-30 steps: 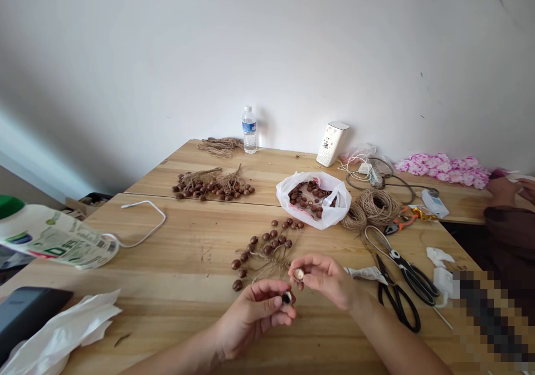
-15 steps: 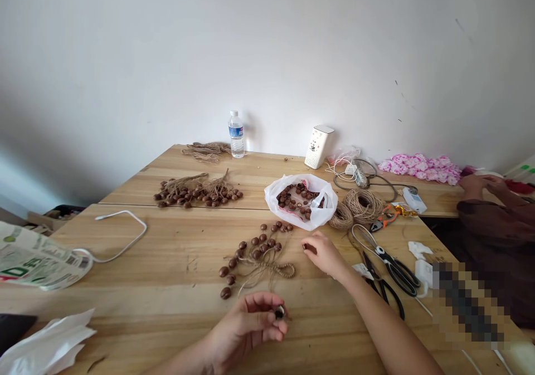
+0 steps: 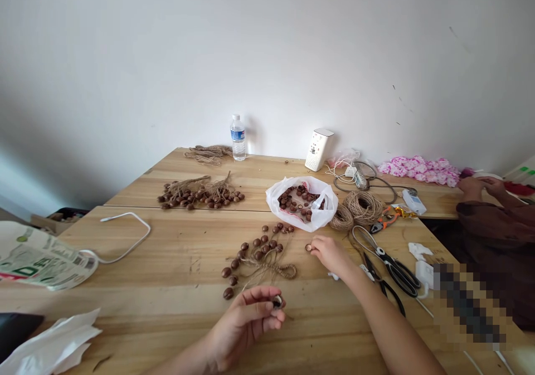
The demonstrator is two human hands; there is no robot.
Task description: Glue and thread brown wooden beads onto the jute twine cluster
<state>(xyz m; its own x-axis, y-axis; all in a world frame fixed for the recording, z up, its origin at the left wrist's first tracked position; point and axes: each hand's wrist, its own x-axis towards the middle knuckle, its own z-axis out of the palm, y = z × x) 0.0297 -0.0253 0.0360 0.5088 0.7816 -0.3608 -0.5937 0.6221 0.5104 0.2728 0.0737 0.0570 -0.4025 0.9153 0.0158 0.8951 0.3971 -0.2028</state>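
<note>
My left hand [image 3: 249, 322], low in the middle, is closed on a small hollow nutshell [image 3: 276, 302], dark inside with a pale rim. My right hand [image 3: 330, 255] pinches a small, round, brown shell piece [image 3: 308, 247] with a light inside, just in front of a white plastic bag [image 3: 273, 203]. Brown nuts and shell pieces [image 3: 301, 199] fill that bag. Between the hands and to the left, several glossy brown nuts [image 3: 256, 242] lie with thin twine ends and a braided cord [image 3: 289, 271] on the wooden table [image 3: 167, 286].
Bunches of nuts on twine [image 3: 200, 194] lie further back, near a water bottle [image 3: 238, 138]. Twine rolls [image 3: 363, 205], pliers [image 3: 382, 220] and black-handled scissors [image 3: 397, 269] sit to the right. A white cable [image 3: 142, 235] curls at left. Another person's hands [image 3: 480, 188] are at far right.
My right hand has moved slightly right, and the shell piece in its fingers now shows its round opening. My left hand keeps its hold on the nutshell. The view has shifted a little.
</note>
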